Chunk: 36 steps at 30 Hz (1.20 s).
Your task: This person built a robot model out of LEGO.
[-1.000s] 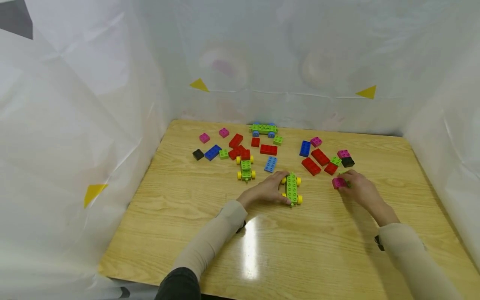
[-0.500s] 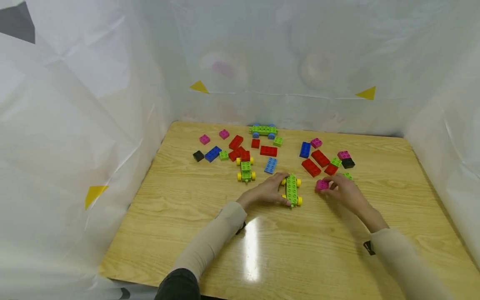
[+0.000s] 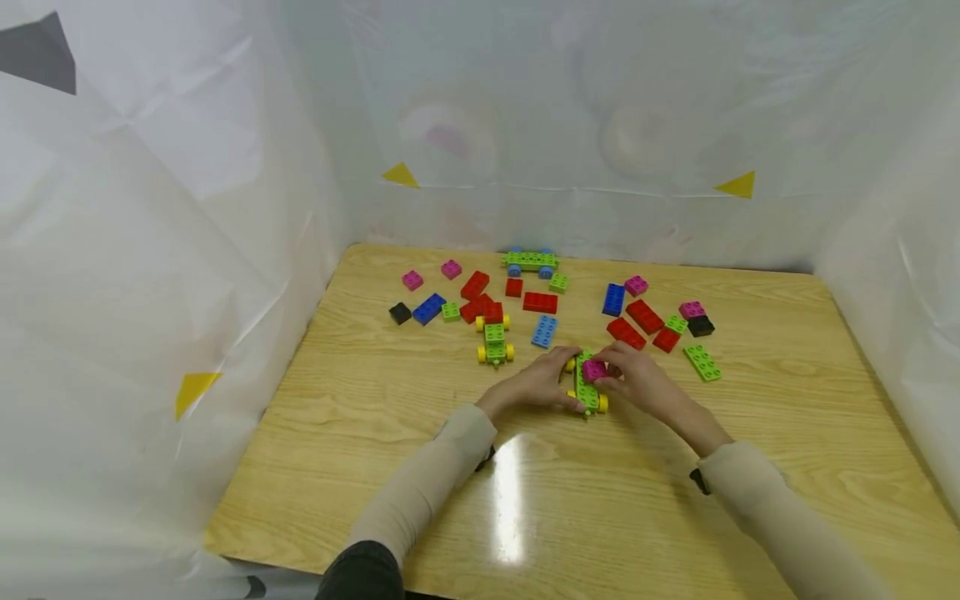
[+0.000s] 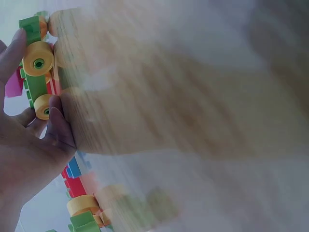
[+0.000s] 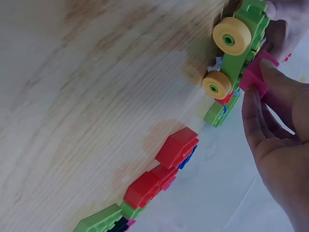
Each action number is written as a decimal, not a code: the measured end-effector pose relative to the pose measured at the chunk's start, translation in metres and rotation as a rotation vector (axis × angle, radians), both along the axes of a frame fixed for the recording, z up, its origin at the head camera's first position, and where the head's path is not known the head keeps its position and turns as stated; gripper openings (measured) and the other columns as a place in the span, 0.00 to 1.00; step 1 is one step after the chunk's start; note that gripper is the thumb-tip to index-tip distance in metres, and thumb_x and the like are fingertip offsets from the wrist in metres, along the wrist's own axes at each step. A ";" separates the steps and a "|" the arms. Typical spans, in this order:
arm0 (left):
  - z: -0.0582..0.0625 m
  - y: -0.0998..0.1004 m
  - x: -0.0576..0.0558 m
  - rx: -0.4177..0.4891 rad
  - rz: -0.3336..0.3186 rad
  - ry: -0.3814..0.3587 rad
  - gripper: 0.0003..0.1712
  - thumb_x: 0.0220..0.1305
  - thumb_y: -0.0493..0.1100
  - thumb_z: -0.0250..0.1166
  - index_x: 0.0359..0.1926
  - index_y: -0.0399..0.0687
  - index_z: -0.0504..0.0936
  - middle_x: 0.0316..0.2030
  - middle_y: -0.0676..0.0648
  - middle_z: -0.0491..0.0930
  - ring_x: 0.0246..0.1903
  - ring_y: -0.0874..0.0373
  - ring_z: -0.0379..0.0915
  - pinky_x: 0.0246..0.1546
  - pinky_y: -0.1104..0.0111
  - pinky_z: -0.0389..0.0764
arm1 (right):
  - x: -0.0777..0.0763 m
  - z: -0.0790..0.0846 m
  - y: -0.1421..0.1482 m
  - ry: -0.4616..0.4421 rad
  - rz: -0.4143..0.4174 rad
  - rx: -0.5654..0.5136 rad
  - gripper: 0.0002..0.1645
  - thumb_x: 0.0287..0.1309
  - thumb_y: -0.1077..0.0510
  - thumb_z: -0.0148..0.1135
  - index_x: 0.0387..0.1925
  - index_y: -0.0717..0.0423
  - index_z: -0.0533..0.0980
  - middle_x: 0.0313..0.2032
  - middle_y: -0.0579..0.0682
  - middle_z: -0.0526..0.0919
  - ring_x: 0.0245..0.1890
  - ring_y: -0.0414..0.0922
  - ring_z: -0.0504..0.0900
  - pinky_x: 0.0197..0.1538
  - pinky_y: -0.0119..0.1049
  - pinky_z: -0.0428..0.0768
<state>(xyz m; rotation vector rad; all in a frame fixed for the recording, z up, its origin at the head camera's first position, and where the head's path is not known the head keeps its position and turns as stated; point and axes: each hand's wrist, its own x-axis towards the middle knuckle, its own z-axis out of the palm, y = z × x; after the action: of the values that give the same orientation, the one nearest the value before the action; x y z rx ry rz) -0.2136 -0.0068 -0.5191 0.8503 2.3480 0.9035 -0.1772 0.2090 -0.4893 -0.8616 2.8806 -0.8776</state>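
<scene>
A green toy car base (image 3: 586,395) with yellow wheels stands on the table, its long side pointing away from me. My left hand (image 3: 534,382) grips it from the left, thumb at the near end and fingers at the far end. Between the thumb and fingers of my right hand (image 3: 647,385) is a pink square brick (image 3: 594,371), which overlaps the studs of the base. In the right wrist view the pink brick (image 5: 256,74) is right at the studded top of the base (image 5: 237,60). The left wrist view shows the yellow wheels (image 4: 38,58) beside my fingers.
Another green car (image 3: 495,342) with yellow wheels stands left of my hands, and a green base with blue wheels (image 3: 530,262) at the back. Several loose bricks lie around, among them a light blue one (image 3: 544,331), a red one (image 3: 626,332) and a green plate (image 3: 702,363).
My right hand has carried the pink brick leftward from beside the green plate to the top of the car base. The left hand has stayed on the base.
</scene>
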 end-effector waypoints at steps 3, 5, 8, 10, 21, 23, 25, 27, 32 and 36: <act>0.000 0.001 0.001 -0.001 0.000 -0.001 0.57 0.51 0.61 0.72 0.75 0.54 0.51 0.73 0.49 0.51 0.71 0.54 0.49 0.67 0.61 0.59 | -0.001 -0.001 -0.003 -0.007 -0.010 0.025 0.19 0.55 0.65 0.68 0.49 0.65 0.78 0.43 0.54 0.76 0.36 0.46 0.79 0.41 0.42 0.81; 0.000 0.001 0.001 -0.007 0.003 0.001 0.57 0.51 0.61 0.72 0.75 0.54 0.51 0.73 0.49 0.51 0.71 0.54 0.50 0.67 0.61 0.59 | -0.002 -0.001 -0.005 -0.001 -0.016 0.034 0.19 0.55 0.65 0.68 0.49 0.66 0.78 0.43 0.56 0.76 0.37 0.47 0.79 0.42 0.43 0.82; 0.000 0.001 0.001 -0.011 0.009 0.004 0.57 0.51 0.61 0.72 0.75 0.53 0.50 0.73 0.49 0.51 0.71 0.54 0.50 0.67 0.61 0.59 | -0.003 0.001 -0.007 0.009 -0.025 0.046 0.19 0.56 0.65 0.68 0.50 0.67 0.78 0.42 0.56 0.77 0.37 0.47 0.80 0.42 0.43 0.82; 0.000 0.001 0.001 -0.011 0.009 0.011 0.57 0.51 0.61 0.72 0.75 0.53 0.51 0.73 0.49 0.52 0.70 0.54 0.50 0.67 0.61 0.60 | -0.004 0.003 -0.008 0.007 -0.026 0.049 0.19 0.56 0.65 0.67 0.50 0.68 0.78 0.42 0.57 0.77 0.37 0.48 0.80 0.42 0.44 0.82; 0.000 0.002 0.000 -0.001 0.006 -0.001 0.58 0.50 0.61 0.73 0.75 0.53 0.51 0.72 0.50 0.53 0.70 0.55 0.50 0.67 0.62 0.59 | -0.006 0.010 -0.010 -0.011 -0.027 0.118 0.18 0.58 0.62 0.66 0.48 0.68 0.79 0.41 0.58 0.78 0.37 0.50 0.80 0.41 0.45 0.81; 0.000 0.002 0.001 -0.003 0.009 0.000 0.58 0.50 0.61 0.73 0.75 0.53 0.51 0.72 0.50 0.53 0.70 0.55 0.50 0.67 0.61 0.59 | -0.007 0.011 -0.010 -0.002 -0.027 0.125 0.17 0.57 0.62 0.67 0.47 0.68 0.80 0.40 0.58 0.78 0.36 0.49 0.79 0.40 0.45 0.81; -0.001 0.002 0.001 -0.004 0.010 0.003 0.57 0.50 0.61 0.73 0.74 0.54 0.52 0.72 0.50 0.53 0.70 0.55 0.50 0.67 0.61 0.59 | -0.008 0.011 -0.010 0.013 -0.023 0.134 0.17 0.56 0.61 0.68 0.46 0.67 0.80 0.38 0.56 0.78 0.34 0.47 0.79 0.38 0.43 0.80; -0.002 0.002 0.001 -0.003 0.011 0.006 0.57 0.50 0.61 0.73 0.74 0.54 0.52 0.72 0.51 0.53 0.70 0.55 0.50 0.67 0.61 0.59 | -0.009 0.011 -0.011 0.028 -0.013 0.144 0.16 0.56 0.61 0.69 0.45 0.66 0.81 0.37 0.54 0.78 0.32 0.46 0.78 0.37 0.42 0.80; -0.003 0.001 0.001 0.002 0.007 0.006 0.57 0.51 0.62 0.72 0.75 0.54 0.51 0.72 0.51 0.53 0.71 0.55 0.49 0.67 0.61 0.58 | -0.012 0.013 -0.013 0.030 -0.004 0.158 0.14 0.54 0.60 0.70 0.42 0.64 0.82 0.35 0.54 0.78 0.29 0.43 0.76 0.33 0.39 0.79; -0.004 0.001 0.001 0.005 0.012 0.005 0.57 0.51 0.62 0.72 0.75 0.54 0.51 0.73 0.51 0.52 0.71 0.54 0.48 0.67 0.59 0.58 | -0.015 0.016 -0.015 0.012 -0.009 0.180 0.15 0.53 0.59 0.71 0.40 0.64 0.83 0.33 0.54 0.78 0.27 0.42 0.74 0.31 0.37 0.76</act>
<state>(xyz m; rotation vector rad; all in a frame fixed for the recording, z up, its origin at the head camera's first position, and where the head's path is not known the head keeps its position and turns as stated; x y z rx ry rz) -0.2124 -0.0061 -0.5227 0.8420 2.3585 0.9140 -0.1926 0.1938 -0.4729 -0.8394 2.9184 -0.6039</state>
